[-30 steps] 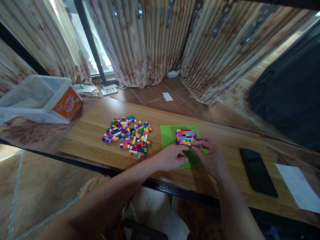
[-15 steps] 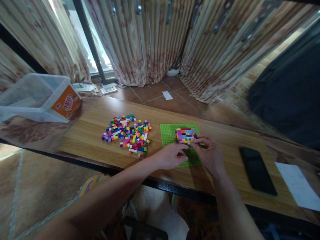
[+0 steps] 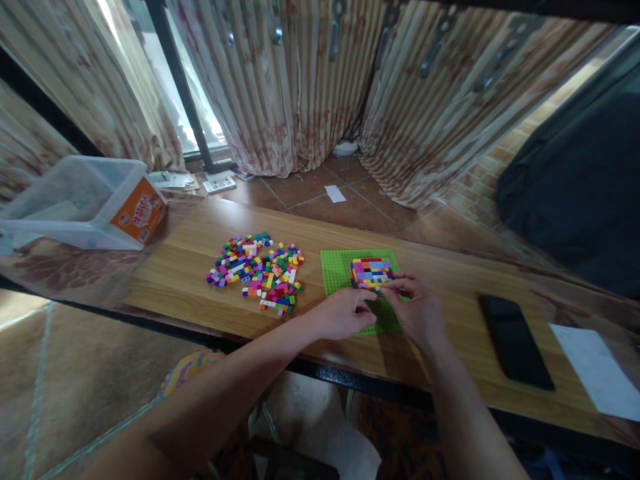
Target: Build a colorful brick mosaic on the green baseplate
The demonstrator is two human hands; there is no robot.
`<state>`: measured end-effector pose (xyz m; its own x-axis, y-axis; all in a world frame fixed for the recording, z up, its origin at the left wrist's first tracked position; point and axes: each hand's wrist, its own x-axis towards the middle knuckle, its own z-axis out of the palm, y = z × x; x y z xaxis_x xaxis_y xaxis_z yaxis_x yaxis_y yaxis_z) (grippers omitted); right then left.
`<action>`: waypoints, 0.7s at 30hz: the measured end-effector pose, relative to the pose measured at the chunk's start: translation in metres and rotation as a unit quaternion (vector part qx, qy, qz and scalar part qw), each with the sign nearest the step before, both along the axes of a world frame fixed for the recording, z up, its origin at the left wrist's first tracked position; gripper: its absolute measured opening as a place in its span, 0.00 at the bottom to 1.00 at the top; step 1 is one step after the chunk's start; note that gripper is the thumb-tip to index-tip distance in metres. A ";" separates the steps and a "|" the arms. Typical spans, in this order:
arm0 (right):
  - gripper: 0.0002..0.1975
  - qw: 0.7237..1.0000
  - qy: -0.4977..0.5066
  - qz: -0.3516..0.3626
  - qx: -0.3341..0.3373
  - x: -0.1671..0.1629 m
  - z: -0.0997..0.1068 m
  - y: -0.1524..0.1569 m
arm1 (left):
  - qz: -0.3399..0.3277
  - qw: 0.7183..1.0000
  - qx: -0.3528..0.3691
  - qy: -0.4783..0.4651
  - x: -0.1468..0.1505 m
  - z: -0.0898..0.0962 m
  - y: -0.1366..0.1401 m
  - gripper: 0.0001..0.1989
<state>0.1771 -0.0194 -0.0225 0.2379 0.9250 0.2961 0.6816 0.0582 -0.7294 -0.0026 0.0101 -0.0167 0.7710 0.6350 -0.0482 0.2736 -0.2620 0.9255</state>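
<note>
- Right hand (image 3: pixel 417 313) at centre frame, fingertips pinched together at near right corner of multicoloured brick block (image 3: pixel 371 272); whether a brick sits in the pinch cannot be told
- Left hand (image 3: pixel 345 312) curled, resting on green baseplate (image 3: pixel 335 267), just lower left of block
- Block's long axis runs left-right; right hand nearer
- Loose brick pile (image 3: pixel 257 272) lies well left of both hands

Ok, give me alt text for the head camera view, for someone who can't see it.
Both hands meet at the near edge of a multicoloured brick block on a green baseplate: the left hand on the plate, the right hand with fingertips at the block. A pile of loose bricks lies left on the wooden table; a black phone lies right.
</note>
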 end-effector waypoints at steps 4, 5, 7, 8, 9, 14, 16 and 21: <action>0.10 1.000 -0.006 0.006 -0.003 0.002 0.000 0.000 | -0.009 1.000 0.022 0.017 -0.004 0.005 0.001 0.20; 0.10 1.000 -0.006 0.009 -0.002 0.002 0.000 -0.001 | -0.012 0.999 0.032 0.021 -0.007 0.008 0.003 0.19; 0.11 1.000 -0.006 0.009 0.003 0.002 0.001 -0.001 | -0.022 0.998 0.049 0.030 -0.019 0.015 0.010 0.15; 0.12 1.000 -0.005 0.005 0.006 0.002 0.002 -0.002 | -0.026 0.998 0.054 0.034 -0.027 0.020 0.015 0.13; 0.12 1.000 -0.005 -0.001 0.008 0.001 0.004 -0.002 | -0.029 0.997 0.059 0.037 -0.037 0.024 0.020 0.12; 0.10 0.999 -0.010 -0.036 0.029 -0.008 0.014 -0.003 | 0.046 0.984 0.127 0.116 -0.092 0.044 0.045 0.11; 0.10 0.998 -0.011 -0.042 0.042 -0.011 0.017 -0.003 | 0.056 0.964 0.180 0.188 -0.106 0.045 0.048 0.13; 0.10 0.997 -0.018 -0.044 0.054 -0.013 0.017 -0.002 | 0.024 0.920 0.267 0.286 -0.109 0.037 0.046 0.12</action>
<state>0.1640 -0.0213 -0.0054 0.3041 0.8632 0.4030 0.7135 0.0739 -0.6968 -0.1120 0.0558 0.0203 0.6868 0.7189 -0.1075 0.6989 -0.6125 0.3693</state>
